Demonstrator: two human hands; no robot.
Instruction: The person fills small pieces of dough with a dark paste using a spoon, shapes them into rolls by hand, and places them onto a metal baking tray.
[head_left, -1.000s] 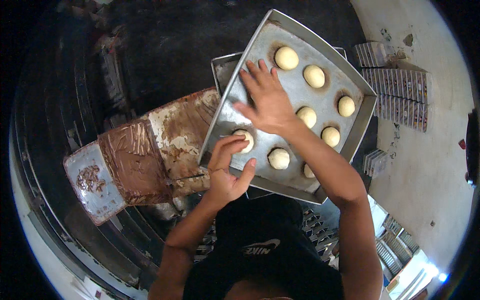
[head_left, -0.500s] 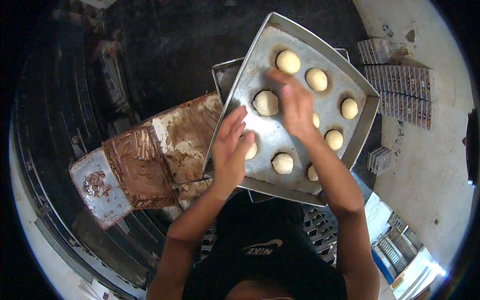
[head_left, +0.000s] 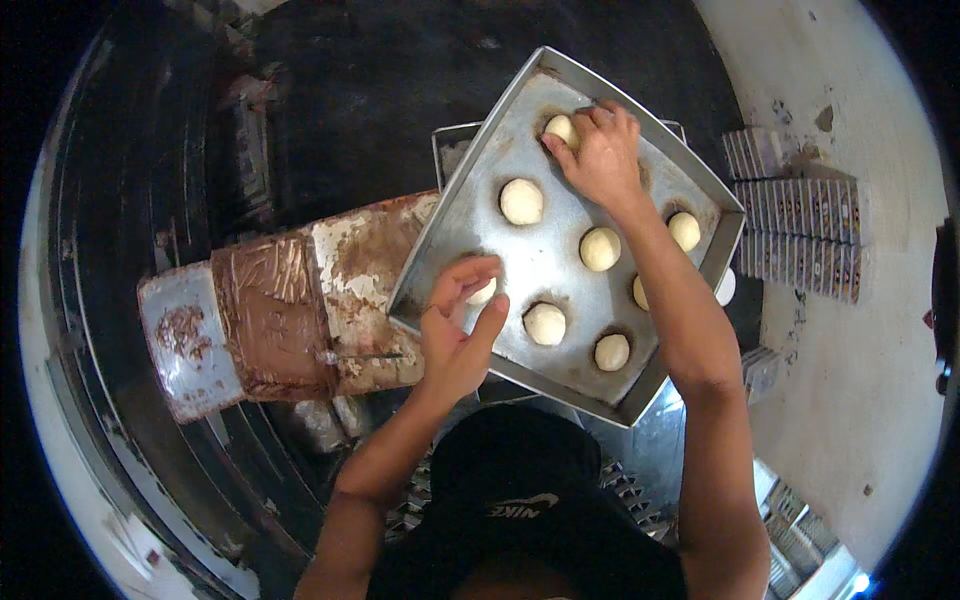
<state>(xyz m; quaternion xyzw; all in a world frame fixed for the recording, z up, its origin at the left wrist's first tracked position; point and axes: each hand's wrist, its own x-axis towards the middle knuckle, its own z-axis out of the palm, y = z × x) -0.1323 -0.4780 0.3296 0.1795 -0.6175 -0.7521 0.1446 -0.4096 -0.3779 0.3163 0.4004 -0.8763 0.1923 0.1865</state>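
Observation:
Several pale round dough balls sit spaced apart on a square metal baking tray [head_left: 560, 270] with raised sides. Toward its far corner, my right hand [head_left: 607, 155] curls over one dough ball [head_left: 561, 130], thumb and fingers on either side of it. My left hand [head_left: 458, 330] is at the tray's left corner, thumb and fingers spread around another dough ball [head_left: 482, 292]; whether they touch it is unclear. One dough ball [head_left: 522, 202] lies between the hands, and another [head_left: 545, 324] is right of my left thumb. My right forearm partly covers a ball near the right side.
Left of the tray lies a long board with brown spread [head_left: 275, 320] and a greyish metal end [head_left: 195, 350]. Another tray edge [head_left: 455, 130] shows beneath the baking tray. Stacked ridged racks [head_left: 800, 210] stand by the pale wall [head_left: 880, 330] at right.
My right hand has moved from the tray's middle to the far dough ball and closed around it. My left hand stays by the same ball. The view has shifted slightly.

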